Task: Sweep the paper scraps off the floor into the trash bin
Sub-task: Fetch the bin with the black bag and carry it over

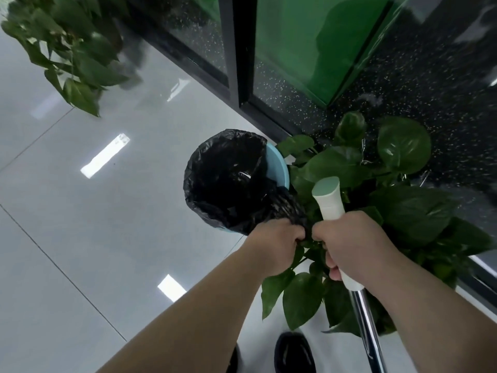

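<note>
Left hand (274, 244) grips bin liner (226, 179); right hand (355, 243), handle (329, 200).

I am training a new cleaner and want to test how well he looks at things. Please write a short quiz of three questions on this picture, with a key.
1. True or false: the right hand grips the white handle.
2. What does the left hand hold? A) the edge of the black bag; B) a cup; C) a book.
3. Fill in: the bin under the bag is light ____.

Key: 1 true; 2 A; 3 blue.
</note>
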A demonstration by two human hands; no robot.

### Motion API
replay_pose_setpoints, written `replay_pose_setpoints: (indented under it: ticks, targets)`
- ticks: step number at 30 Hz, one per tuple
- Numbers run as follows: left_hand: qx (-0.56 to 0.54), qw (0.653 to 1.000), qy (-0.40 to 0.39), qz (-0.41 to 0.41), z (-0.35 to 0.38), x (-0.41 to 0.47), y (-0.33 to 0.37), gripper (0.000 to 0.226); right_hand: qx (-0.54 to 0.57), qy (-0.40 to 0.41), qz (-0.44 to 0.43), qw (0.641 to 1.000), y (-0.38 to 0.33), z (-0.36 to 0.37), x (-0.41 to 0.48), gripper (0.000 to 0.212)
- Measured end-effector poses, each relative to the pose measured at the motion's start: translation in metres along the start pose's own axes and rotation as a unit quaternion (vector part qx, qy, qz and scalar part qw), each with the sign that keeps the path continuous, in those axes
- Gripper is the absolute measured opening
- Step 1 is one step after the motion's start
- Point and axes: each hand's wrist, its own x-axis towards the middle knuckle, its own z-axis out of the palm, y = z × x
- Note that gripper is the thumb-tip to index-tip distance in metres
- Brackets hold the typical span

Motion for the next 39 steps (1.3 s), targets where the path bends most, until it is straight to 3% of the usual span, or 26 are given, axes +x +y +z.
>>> replay_pose_setpoints:
  ticks: [2,5,8,14,17,19,22,25,28,30,32,35,39]
  targets:
    - [0.076,0.995,-0.068,-0.018,0.007,0.001,-0.007,0.04,0.007,-0.005,0.006,1.0,0.0,0.001,0.0,0.035]
    - [0.085,0.991,-0.085,-0.055,0.013,0.003,-0.015,0.034,0.02,-0.003,0.01,1.0,0.005,0.006,0.005,0.027]
    - [0.017,0.995,-0.034,-0.094,0.015,0.0,-0.025,0.028,0.061,-0.005,0.03,0.998,0.009,0.014,0.009,0.017]
    - [-0.066,0.972,0.164,-0.156,-0.007,0.008,-0.036,0.035,0.013,-0.016,0.015,1.0,0.013,0.019,0.027,0.03]
    - [-0.15,0.949,0.183,-0.207,-0.025,0.032,-0.04,0.031,0.011,-0.021,0.013,1.0,0.017,0.016,0.038,0.03]
    - [-0.198,0.936,0.181,-0.229,-0.032,0.049,-0.042,0.045,0.016,-0.014,0.014,1.0,0.02,0.013,0.046,0.03]
    - [-0.131,0.964,0.146,-0.179,-0.041,0.073,-0.038,0.072,0.029,-0.011,0.014,0.999,0.025,0.008,0.056,0.029]
    - [-0.142,0.969,0.135,-0.147,-0.048,0.091,-0.037,0.05,0.029,-0.011,0.012,0.999,0.028,0.003,0.064,0.029]
    - [-0.139,0.956,0.224,-0.132,-0.043,0.091,-0.034,0.05,0.025,-0.011,0.009,1.0,0.032,-0.002,0.068,0.03]
    - [-0.078,0.944,0.317,-0.045,-0.038,0.084,-0.022,0.052,0.02,-0.016,0.004,1.0,0.034,-0.004,0.069,0.032]
    - [-0.02,0.932,0.353,0.082,-0.03,0.083,-0.014,0.049,0.013,-0.021,0.0,1.0,0.035,-0.005,0.068,0.033]
    - [0.012,0.94,0.29,0.178,-0.015,0.086,-0.016,0.048,0.0,-0.024,-0.003,1.0,0.035,-0.004,0.068,0.033]
    - [0.137,0.968,0.156,0.144,0.003,0.08,-0.032,0.059,0.043,-0.022,0.005,0.999,0.042,0.002,0.072,0.028]
